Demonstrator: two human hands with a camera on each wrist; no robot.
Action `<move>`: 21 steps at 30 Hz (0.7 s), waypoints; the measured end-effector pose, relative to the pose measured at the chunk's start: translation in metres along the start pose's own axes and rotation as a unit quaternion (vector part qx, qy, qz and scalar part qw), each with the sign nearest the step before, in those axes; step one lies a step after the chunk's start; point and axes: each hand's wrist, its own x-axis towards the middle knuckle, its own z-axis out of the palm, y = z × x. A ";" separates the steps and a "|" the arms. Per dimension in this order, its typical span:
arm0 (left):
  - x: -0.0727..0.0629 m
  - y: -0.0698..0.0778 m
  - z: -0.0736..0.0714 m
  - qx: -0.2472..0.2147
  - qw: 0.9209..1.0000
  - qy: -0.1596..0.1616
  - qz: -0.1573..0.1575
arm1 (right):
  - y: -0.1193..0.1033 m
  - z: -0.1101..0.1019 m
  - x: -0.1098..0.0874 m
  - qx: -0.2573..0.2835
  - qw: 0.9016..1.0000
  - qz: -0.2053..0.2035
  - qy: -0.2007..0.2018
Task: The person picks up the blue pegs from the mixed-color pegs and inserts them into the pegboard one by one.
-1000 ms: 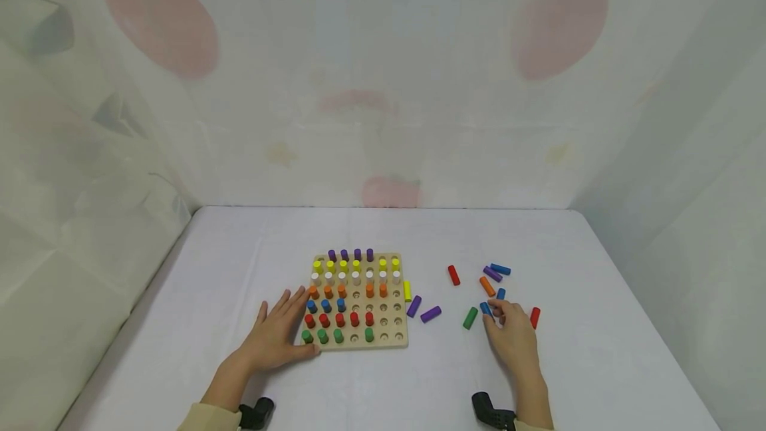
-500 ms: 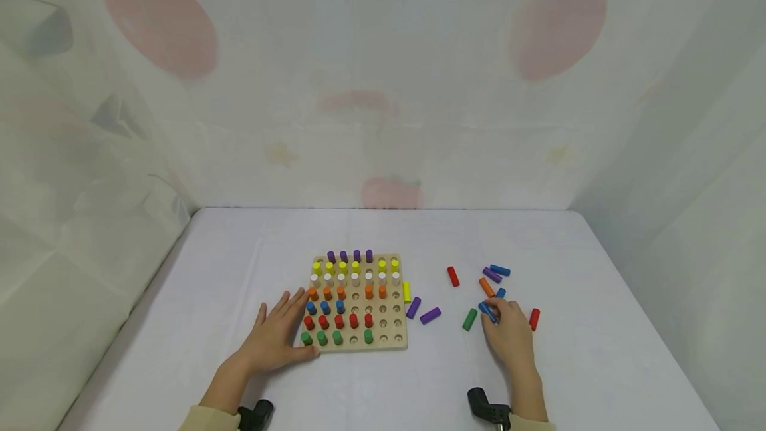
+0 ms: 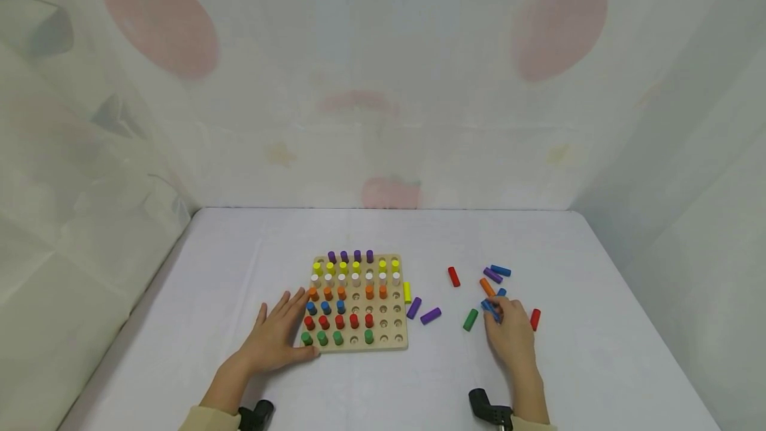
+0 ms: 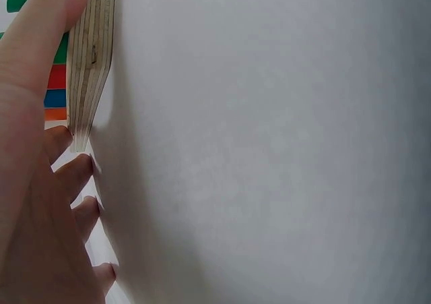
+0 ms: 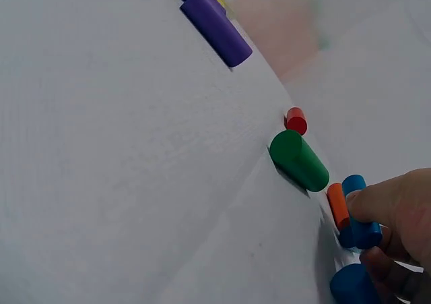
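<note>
Blue peg (image 5: 366,234), partly covered by the right hand (image 3: 510,339) pinching it, is right of the pegboard (image 3: 376,346), which the spread left hand (image 3: 276,338) touches; the right wrist view crops a lower blue peg (image 5: 352,285).

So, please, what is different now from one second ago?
The right hand shifted slightly left, toward the board; more of the blue peg it pinches now shows. When it took hold is unclear. The left hand and the board stayed put.

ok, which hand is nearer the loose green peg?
Right. The right hand is close by, to the right of the green peg; the left hand is at the pegboard's left edge.
</note>
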 end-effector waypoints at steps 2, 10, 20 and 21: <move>0.000 0.000 0.000 0.001 1.000 0.001 0.000 | -0.002 -0.001 0.000 0.005 1.000 -0.002 0.008; 0.001 -0.001 0.001 0.000 1.000 0.002 0.001 | -0.009 -0.006 0.001 0.034 0.999 -0.022 0.023; 0.000 -0.001 0.000 0.002 1.000 0.003 0.002 | -0.028 -0.005 0.000 0.048 0.997 -0.059 0.017; 0.000 0.000 0.000 0.003 1.000 0.004 0.003 | -0.030 -0.004 0.000 0.048 0.997 -0.062 0.015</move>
